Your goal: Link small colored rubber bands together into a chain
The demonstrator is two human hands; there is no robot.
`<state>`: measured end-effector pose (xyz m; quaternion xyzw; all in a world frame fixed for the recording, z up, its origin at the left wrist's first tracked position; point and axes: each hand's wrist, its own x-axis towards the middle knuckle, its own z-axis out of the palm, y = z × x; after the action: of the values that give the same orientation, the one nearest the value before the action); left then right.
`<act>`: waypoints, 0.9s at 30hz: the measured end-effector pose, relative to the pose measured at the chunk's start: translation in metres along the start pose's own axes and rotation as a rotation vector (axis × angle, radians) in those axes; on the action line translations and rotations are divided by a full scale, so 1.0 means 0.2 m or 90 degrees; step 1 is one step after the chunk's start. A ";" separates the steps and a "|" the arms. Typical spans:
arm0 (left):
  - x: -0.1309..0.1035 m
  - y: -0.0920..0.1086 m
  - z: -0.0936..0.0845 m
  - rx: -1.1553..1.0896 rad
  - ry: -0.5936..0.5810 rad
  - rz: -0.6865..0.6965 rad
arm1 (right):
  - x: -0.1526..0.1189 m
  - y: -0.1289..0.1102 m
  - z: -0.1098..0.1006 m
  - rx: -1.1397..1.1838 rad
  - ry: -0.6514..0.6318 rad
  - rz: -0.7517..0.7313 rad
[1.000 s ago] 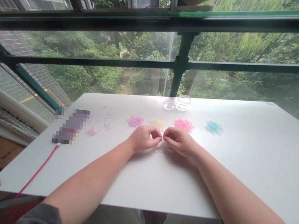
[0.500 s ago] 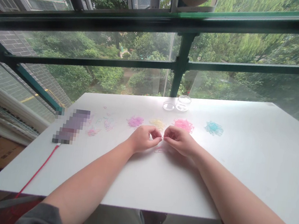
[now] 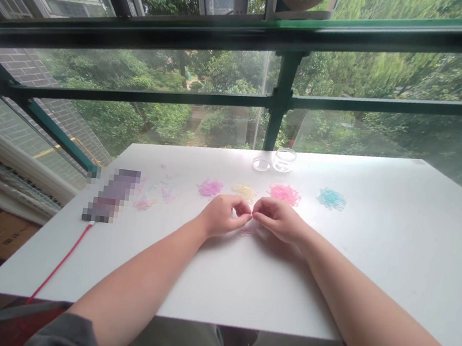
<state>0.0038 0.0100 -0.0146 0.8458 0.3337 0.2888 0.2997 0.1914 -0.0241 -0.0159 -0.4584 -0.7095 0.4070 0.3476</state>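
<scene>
My left hand [image 3: 226, 215] and my right hand [image 3: 278, 218] meet above the middle of the white table, each with thumb and forefinger pinched. Between the fingertips is a small pink rubber band, mostly hidden by the fingers. Below them on the table lie a few linked pink rubber bands [image 3: 246, 231], partly covered by the hands. Just beyond the hands are a yellow pile of rubber bands [image 3: 244, 191] and a pink pile [image 3: 284, 193]. A purple pile [image 3: 210, 188] sits to the left, and a teal pile [image 3: 331, 199] to the right.
Mixed loose rubber bands [image 3: 167, 192] are scattered at the left. Beside them lies a pixelated dark phone-like object [image 3: 112, 195] with a red cable [image 3: 60, 261]. A clear round jar [image 3: 284, 160] and its lid [image 3: 261, 165] stand at the table's back edge, near the window.
The fingertips of both hands have come slightly closer together, hiding more of the rubber band between them. The view has shifted very slightly; the piles lie as before.
</scene>
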 end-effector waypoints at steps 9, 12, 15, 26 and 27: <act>0.00 0.01 0.00 -0.008 -0.020 -0.013 | 0.00 -0.02 0.01 -0.101 0.026 -0.024; 0.00 0.01 -0.01 -0.017 -0.036 -0.010 | 0.00 -0.01 0.01 -0.154 0.043 -0.034; 0.00 0.01 -0.01 -0.026 -0.043 -0.006 | 0.00 -0.01 0.02 -0.180 0.059 -0.039; 0.00 0.00 -0.01 -0.034 -0.024 -0.022 | 0.01 0.00 0.01 -0.155 0.053 -0.023; 0.00 0.00 -0.01 -0.026 -0.010 -0.031 | 0.01 0.00 0.01 -0.151 0.040 -0.026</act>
<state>0.0021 0.0106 -0.0128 0.8336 0.3455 0.2813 0.3266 0.1895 -0.0235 -0.0172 -0.4940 -0.7509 0.2983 0.3210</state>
